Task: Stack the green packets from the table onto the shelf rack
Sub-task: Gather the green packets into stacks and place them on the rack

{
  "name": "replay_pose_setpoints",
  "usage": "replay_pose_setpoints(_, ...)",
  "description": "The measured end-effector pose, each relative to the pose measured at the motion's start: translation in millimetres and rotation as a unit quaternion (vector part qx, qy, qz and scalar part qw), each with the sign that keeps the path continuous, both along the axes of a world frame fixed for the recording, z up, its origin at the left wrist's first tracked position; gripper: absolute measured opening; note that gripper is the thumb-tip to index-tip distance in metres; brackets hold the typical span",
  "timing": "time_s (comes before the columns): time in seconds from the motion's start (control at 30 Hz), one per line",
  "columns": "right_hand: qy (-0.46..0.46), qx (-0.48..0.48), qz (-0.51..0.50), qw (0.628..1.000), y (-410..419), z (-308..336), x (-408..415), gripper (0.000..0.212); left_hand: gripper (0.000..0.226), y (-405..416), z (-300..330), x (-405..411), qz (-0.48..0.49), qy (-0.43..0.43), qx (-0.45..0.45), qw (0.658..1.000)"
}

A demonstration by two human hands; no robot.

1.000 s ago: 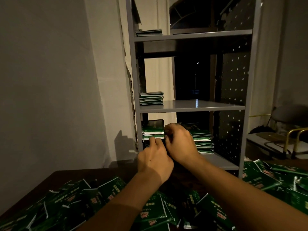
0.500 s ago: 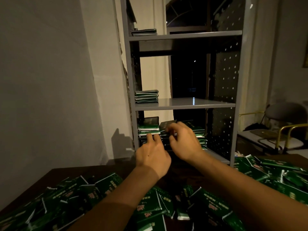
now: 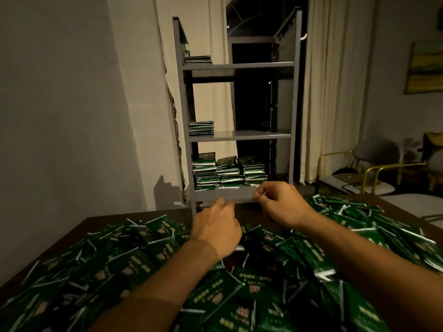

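A grey metal shelf rack [image 3: 237, 136] stands past the far edge of the table. Its bottom shelf holds three stacks of green packets [image 3: 227, 172] side by side. A short stack [image 3: 201, 127] lies on the middle shelf at the left, another [image 3: 197, 59] on the top shelf. Many loose green packets [image 3: 134, 262] cover the dark table [image 3: 96, 221]. My left hand [image 3: 215, 227] hovers over the pile with loosely curled fingers and holds nothing. My right hand [image 3: 280, 202] hangs just in front of the bottom shelf, fingers loosely curled, empty.
A pale wall [image 3: 60, 116] closes the left side, curtains [image 3: 335, 92] hang behind the rack. Chairs with brass frames [image 3: 374, 168] stand at the right. A framed picture [image 3: 424, 68] hangs on the right wall.
Both hands have drawn back from the bottom shelf toward the table. The packet they were setting down now lies on the middle stack. The camera has pulled back and tilted down.
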State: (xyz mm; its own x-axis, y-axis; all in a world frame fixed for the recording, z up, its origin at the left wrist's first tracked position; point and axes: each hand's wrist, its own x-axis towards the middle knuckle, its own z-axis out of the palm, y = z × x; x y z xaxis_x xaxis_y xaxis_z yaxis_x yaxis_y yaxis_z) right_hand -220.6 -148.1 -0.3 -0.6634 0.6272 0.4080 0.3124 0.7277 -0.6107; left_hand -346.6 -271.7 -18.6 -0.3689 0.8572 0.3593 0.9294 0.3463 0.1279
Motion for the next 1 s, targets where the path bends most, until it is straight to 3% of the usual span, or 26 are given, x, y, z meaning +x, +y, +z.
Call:
replay_pose_setpoints(0.27,-0.010,-0.073,0.028,0.997,-38,-15,58,0.019,0.018,-41,-23,16,0.006,-0.049,0.059,0.997)
replay_pose_setpoints(0.33,-0.068,-0.079,0.055,0.993,-43,-26,66,0.016,0.021,-46,-36,18,0.010,-0.060,0.057,0.997)
replay_pose_setpoints(0.43,-0.213,-0.009,0.067,0.975,-44,-42,73,0.009,0.021,-52,-53,22,0.010,-0.071,0.032,0.997)
replay_pose_setpoints(0.57,-0.386,0.042,0.060,0.920,-45,-51,88,0.045,0.017,-60,-72,28,-0.010,-0.078,0.016,0.997)
replay_pose_setpoints(0.63,-0.429,0.059,0.040,0.900,-40,-52,98,0.048,0.013,-62,-78,34,-0.023,-0.090,0.011,0.996)
replay_pose_setpoints(0.87,-0.411,0.076,-0.024,0.908,-26,-46,156,0.028,0.018,-51,-90,72,-0.134,-0.095,-0.004,0.986)
replay_pose_setpoints(1.0,-0.438,0.041,-0.046,0.897,-29,-53,183,0.060,0.030,-39,-93,98,-0.198,-0.111,-0.011,0.974)
